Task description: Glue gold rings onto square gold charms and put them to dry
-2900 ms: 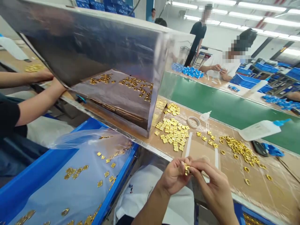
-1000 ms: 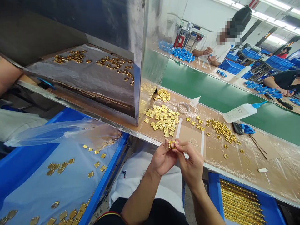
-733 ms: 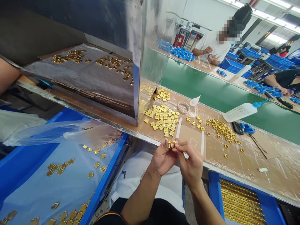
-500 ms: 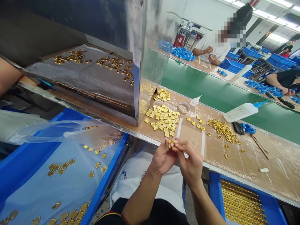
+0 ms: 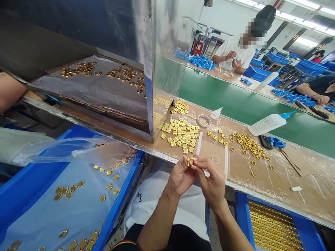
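At the table's near edge, my left hand point(image 5: 181, 179) pinches a gold ring point(image 5: 193, 161) with a flat face between thumb and fingers. My right hand point(image 5: 212, 177) is closed on the other side of the same ring, fingertips pressed to its band. Just beyond the hands lies a cardboard sheet point(image 5: 209, 149) with white tape along its sides. Square gold plates point(image 5: 183, 131) spread to the left of it. To its right is a pile of plain gold rings point(image 5: 248, 144), and a few gold pieces point(image 5: 220, 140) lie between.
A metal-walled box point(image 5: 153, 80) stands at left with gold pieces inside. Blue trays point(image 5: 104, 223) flank my lap, the right tray point(image 5: 242, 212) holding gold rows. A glue bottle point(image 5: 269, 124), small white bottle point(image 5: 216, 113) and tape roll point(image 5: 204, 120) sit beyond. Co-workers sit across the green belt point(image 5: 217, 94).
Both hands keep their hold on the ring, nearly still. The whole view has shifted slightly. The co-worker across the belt has moved their hands a little.
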`<state>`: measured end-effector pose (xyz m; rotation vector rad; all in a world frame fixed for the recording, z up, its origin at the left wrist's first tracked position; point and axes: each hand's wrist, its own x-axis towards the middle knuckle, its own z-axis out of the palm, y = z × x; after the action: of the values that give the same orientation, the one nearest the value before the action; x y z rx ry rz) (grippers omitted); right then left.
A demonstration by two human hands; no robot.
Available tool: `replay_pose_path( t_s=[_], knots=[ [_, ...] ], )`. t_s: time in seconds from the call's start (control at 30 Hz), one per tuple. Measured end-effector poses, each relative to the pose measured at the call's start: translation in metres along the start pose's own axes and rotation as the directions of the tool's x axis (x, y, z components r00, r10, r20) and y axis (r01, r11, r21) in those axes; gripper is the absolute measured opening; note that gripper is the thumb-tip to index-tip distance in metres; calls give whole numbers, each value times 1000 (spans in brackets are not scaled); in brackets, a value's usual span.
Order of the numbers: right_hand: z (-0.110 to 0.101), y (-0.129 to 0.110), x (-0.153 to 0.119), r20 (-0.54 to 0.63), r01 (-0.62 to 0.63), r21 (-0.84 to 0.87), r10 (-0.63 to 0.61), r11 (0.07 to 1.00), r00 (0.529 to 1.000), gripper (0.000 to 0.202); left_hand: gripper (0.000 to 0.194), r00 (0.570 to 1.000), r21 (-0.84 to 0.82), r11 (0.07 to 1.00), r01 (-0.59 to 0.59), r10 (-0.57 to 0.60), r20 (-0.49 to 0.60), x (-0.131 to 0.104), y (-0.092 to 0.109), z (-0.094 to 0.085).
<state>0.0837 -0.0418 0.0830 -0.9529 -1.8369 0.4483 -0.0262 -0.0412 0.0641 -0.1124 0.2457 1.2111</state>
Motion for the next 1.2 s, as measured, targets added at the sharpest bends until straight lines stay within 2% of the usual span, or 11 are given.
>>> replay_pose_path(
  t_s=[0.1, 0.27, 0.5, 0.63, 0.87, 1.0, 1.2],
  knots=[
    [-7, 0, 4, 58, -22, 73, 18, 997, 998, 10, 34, 1000, 47, 999, 6, -7, 26, -3, 2, -1],
    [-21, -4, 13, 52, -47, 105, 42, 993, 998, 6, 39, 993, 74, 997, 27, -35, 108, -6, -2, 0],
    [-27, -6, 19, 107, -38, 157, 22, 987, 994, 12, 41, 988, 58, 997, 60, -68, 140, -8, -7, -1],
    [-31, -7, 17, 113, -5, 117, -8, 993, 994, 15, 43, 983, 94, 995, 43, -59, 176, -9, -10, -2],
    [-32, -10, 18, 119, 62, 77, -71, 995, 990, 19, 47, 986, 140, 990, 30, -51, 156, -5, -12, -5],
    [-32, -11, 20, 139, 73, 56, -80, 996, 987, 21, 45, 987, 88, 995, 38, -51, 154, -5, -12, -5],
    [-31, -12, 20, 147, 74, 28, -78, 997, 986, 19, 33, 997, 45, 997, 61, -63, 34, -5, -11, -6]
  ],
)
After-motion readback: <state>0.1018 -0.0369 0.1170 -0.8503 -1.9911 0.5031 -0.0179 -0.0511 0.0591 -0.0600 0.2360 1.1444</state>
